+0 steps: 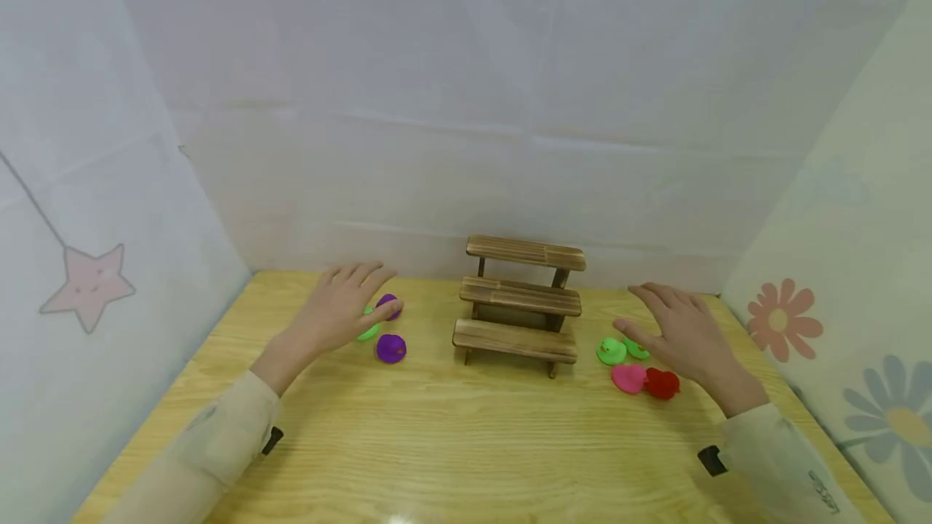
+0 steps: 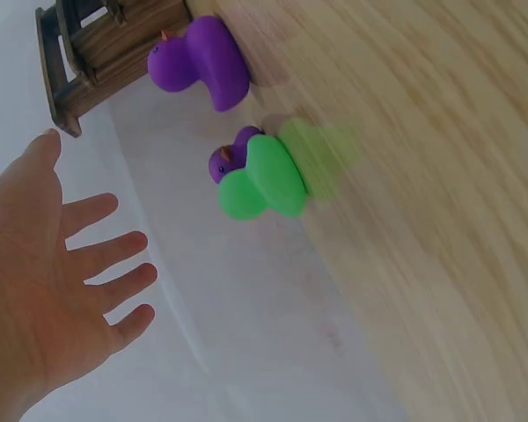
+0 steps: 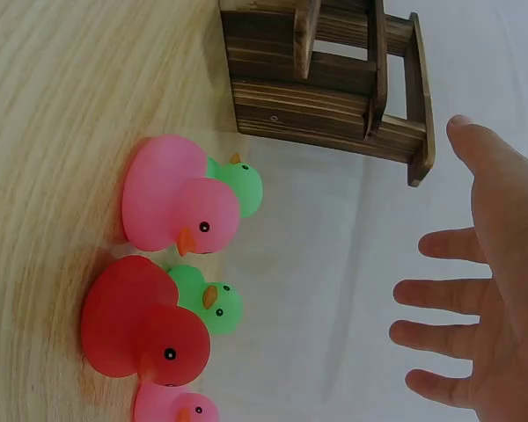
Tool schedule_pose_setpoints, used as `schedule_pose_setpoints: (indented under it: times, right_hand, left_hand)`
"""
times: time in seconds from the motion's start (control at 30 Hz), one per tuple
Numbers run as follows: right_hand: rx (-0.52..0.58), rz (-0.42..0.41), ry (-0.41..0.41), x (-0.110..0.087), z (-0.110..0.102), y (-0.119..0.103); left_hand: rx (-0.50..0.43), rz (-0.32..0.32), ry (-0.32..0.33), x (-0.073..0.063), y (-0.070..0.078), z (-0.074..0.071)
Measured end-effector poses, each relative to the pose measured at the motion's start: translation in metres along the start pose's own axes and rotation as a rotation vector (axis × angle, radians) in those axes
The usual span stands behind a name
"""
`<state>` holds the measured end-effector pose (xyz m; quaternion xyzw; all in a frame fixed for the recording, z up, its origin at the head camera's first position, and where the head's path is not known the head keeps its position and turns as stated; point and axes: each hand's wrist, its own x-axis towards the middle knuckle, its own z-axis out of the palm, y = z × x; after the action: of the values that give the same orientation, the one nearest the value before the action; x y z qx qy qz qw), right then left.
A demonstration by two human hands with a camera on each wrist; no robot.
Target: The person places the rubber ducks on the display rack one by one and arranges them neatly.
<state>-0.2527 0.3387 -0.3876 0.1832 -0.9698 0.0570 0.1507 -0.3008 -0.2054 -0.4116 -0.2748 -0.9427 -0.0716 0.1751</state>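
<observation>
My left hand (image 1: 338, 310) hovers with spread fingers over the left side of the table, holding nothing. Beneath and beside it are a green rubber duck (image 2: 277, 176) and two purple rubber ducks; the nearer purple duck (image 1: 391, 348) shows fully, the farther purple duck (image 2: 222, 163) is partly hidden. On the right, my right hand (image 1: 684, 334) is held likewise above a cluster: a pink duck (image 1: 629, 378), a red duck (image 1: 662, 384) and two green ducks, one green duck (image 1: 611, 351) left of the other. A second pink duck (image 3: 172, 406) appears only in the right wrist view, cut off by the frame edge.
Between the two groups stands a three-tier wooden step shelf (image 1: 517, 295), near the back of the wooden table (image 1: 437, 443). White cloth (image 1: 408, 128) hangs behind it, and patterned cloth walls flank both sides.
</observation>
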Motion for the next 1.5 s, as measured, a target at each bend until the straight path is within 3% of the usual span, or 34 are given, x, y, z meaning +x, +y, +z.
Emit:
schedule_pose_setpoints:
  times: [0.43,0.7,1.0,1.1,1.27,1.5]
  right_hand:
    - [0.019,-0.057,0.091,-0.002,0.008,-0.007]
    - [0.050,-0.147,0.170,-0.005,0.016,-0.008]
    - [0.058,-0.184,0.182,-0.007,0.031,-0.008]
    - [0.064,-0.206,0.197,-0.005,0.033,-0.006]
    - [0.106,-0.178,0.144,-0.005,0.039,-0.004]
    - [0.135,-0.148,0.050,-0.004,0.052,-0.004]
  left_hand:
    - [-0.048,0.004,-0.028,0.023,0.027,0.014]
    - [-0.202,-0.022,-0.033,0.032,0.039,0.025]
    - [-0.387,-0.097,-0.041,0.040,0.048,0.036]
    - [-0.425,-0.090,-0.040,0.044,0.051,0.036]
    - [-0.484,-0.078,-0.037,0.051,0.059,0.037]
    - [-0.557,-0.116,-0.054,0.054,0.064,0.041]
